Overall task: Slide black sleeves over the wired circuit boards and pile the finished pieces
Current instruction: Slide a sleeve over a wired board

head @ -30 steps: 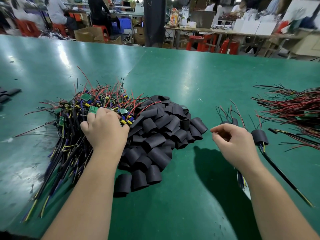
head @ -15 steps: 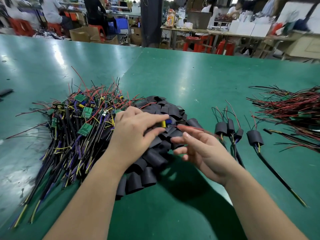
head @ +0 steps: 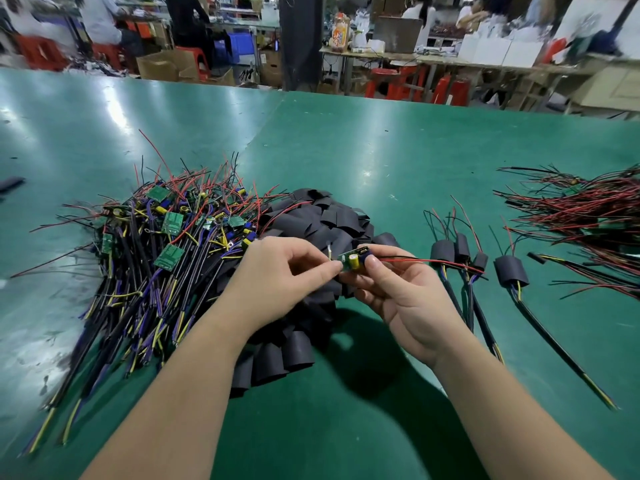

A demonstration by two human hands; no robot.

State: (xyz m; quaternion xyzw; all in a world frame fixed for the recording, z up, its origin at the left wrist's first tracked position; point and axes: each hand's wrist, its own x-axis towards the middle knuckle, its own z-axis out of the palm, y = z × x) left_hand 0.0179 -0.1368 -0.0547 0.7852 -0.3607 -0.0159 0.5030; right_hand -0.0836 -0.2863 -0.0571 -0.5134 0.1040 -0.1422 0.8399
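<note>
At the centre of the frame, just above the pile of black sleeves (head: 311,223), both hands now hold one wired circuit board (head: 353,259) between them. The left hand (head: 287,271) pinches its near end with thumb and forefinger, the other fingers curled under. The right hand (head: 405,299) pinches the far end beside the yellow capacitor, and the board's red and black leads trail off to the right. A second ago the left hand was buried in the heap of bare boards (head: 166,244) at the left of the frame and the right hand hung curled and empty near the finished pieces (head: 446,252). Half a second ago the two were meeting over the sleeves. So a fresh board has been drawn from the heap and passed into a two-handed hold. It wears no sleeve yet, and I judge the step in hand to be picking a sleeve from below and sliding it on. Four sleeved pieces lie right of centre on the green table (head: 381,161), three close together and a fourth just beside them. As for containers, none stands on the table: boards, sleeves and the red and black wires (head: 581,209) at the right edge all lie loose. Cardboard boxes (head: 162,65) and a blue bin (head: 239,43) sit along the upper edge, too blurred to show their contents.
</note>
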